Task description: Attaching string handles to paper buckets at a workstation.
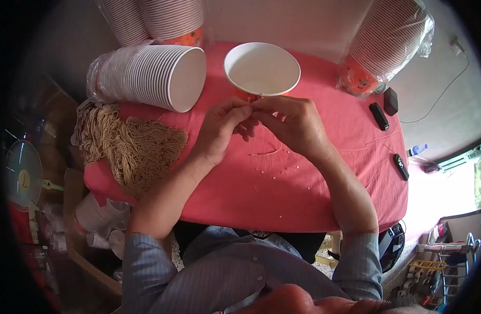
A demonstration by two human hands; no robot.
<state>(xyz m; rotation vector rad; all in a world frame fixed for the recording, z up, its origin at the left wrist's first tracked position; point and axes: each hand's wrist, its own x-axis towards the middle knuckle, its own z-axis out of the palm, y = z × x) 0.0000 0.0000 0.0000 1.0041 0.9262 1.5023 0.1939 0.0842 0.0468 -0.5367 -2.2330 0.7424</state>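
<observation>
My left hand (222, 125) and my right hand (298, 123) meet at the near rim of a white paper bucket (261, 70) with an orange outside. Thumbs and forefingers of both are pinched together, tip to tip. A thin beige string (269, 153) runs from beneath them and curls onto the red cloth; the part between the fingertips is mostly hidden. The bucket stands upright, its mouth facing up. To the left of my left hand lies a large bundle of beige strings (146, 141).
Nested white buckets (141, 76) in plastic lie at the left, with more stacks behind and a wrapped stack (384, 44) at the far right. Tiny scraps dot the red tablecloth (240, 204). Small black devices (378, 116) sit along the right edge. A cardboard box (88, 261) stands below left.
</observation>
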